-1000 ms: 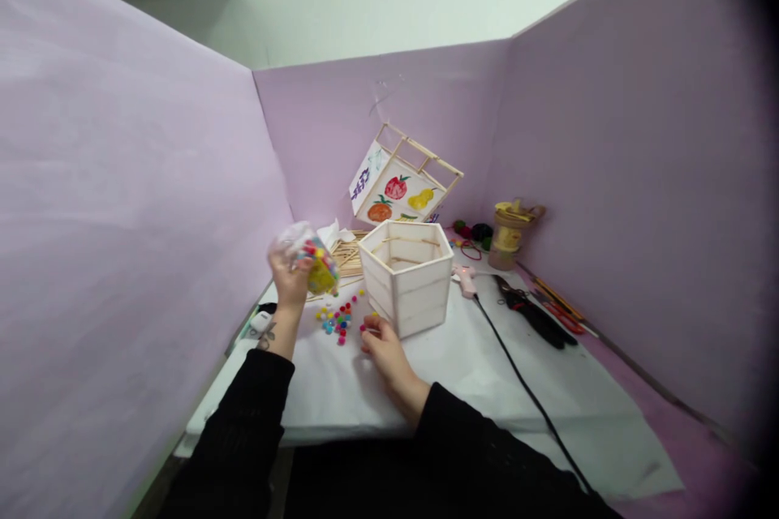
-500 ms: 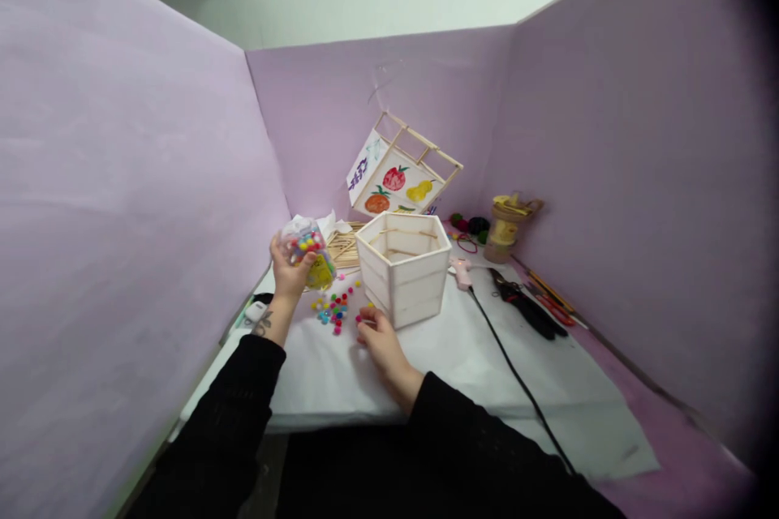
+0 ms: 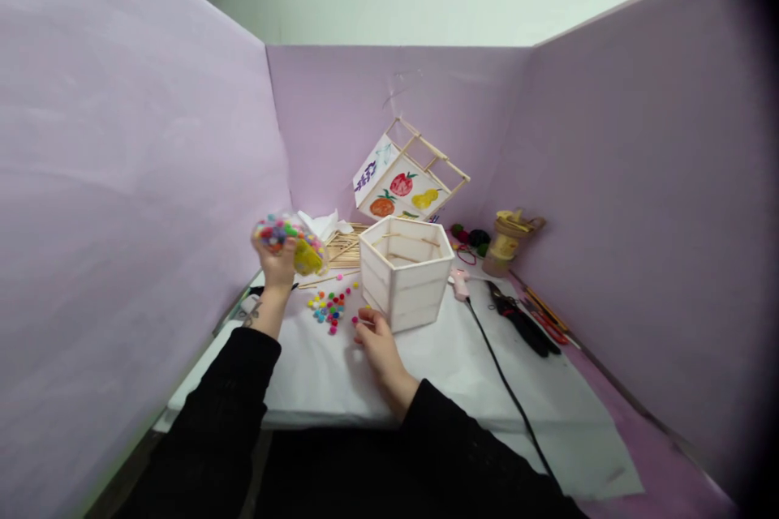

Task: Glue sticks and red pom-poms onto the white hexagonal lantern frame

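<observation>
A clear bag of colourful pompoms (image 3: 309,253) with a yellow label is in my left hand (image 3: 277,263), fingers wrapped round it, raised above the table's left side. Below and to its right, several loose pompoms (image 3: 329,306) lie in a small heap on the white sheet. My right hand (image 3: 380,347) rests low beside the near left corner of a white-panelled box with a stick frame (image 3: 419,288). Its fingers are loosely curled and apart. A pink pompom (image 3: 355,320) sits close by its fingertips; whether they touch I cannot tell.
Thin wooden sticks (image 3: 346,247) lie behind the heap. A tilted stick frame with painted fruit panels (image 3: 402,182) stands at the back. To the right are a pink glue gun (image 3: 461,284) with its black cord, black-handled pliers (image 3: 527,324) and a tan container (image 3: 505,243). Lilac walls enclose three sides.
My left hand has moved left and slightly up with the bag, which has tipped over further. My right hand stays about where it was. The view has tilted a little upward.
</observation>
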The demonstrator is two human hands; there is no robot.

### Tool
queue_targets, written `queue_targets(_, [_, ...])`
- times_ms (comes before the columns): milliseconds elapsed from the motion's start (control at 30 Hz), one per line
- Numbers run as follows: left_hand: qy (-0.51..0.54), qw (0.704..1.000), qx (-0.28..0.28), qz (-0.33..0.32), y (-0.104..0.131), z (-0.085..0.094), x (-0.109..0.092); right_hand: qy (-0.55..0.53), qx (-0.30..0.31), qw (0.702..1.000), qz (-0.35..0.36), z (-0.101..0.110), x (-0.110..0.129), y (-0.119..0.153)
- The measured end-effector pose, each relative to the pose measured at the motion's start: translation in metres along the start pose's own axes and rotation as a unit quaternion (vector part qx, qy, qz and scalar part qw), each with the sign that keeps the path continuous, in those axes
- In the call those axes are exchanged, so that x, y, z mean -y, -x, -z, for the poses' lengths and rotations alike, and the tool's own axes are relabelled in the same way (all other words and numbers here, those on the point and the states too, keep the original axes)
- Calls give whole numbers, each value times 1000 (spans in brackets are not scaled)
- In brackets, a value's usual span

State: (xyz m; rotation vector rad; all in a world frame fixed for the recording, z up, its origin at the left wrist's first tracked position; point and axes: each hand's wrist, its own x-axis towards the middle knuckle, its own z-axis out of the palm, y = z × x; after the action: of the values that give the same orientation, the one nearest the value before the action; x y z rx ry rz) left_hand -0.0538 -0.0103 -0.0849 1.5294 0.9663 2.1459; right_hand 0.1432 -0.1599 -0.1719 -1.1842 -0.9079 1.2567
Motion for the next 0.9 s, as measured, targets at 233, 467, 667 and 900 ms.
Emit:
queue_targets(233, [-11,1000,-21,-1,3,-2,3,-1,4,1000,5,0,-1,1])
queue_targets(467, [-20,1000,-5,7,0,0,0,-9,6,1000,10,0,0,4])
queue_targets(667, [-29,1000,6,6,-3,8,-4,-20,6,1000,17,-3,1,5])
queue_targets(900, [-25,999,14,15,-2,5,2,-10,5,1000,17,-2,1,5])
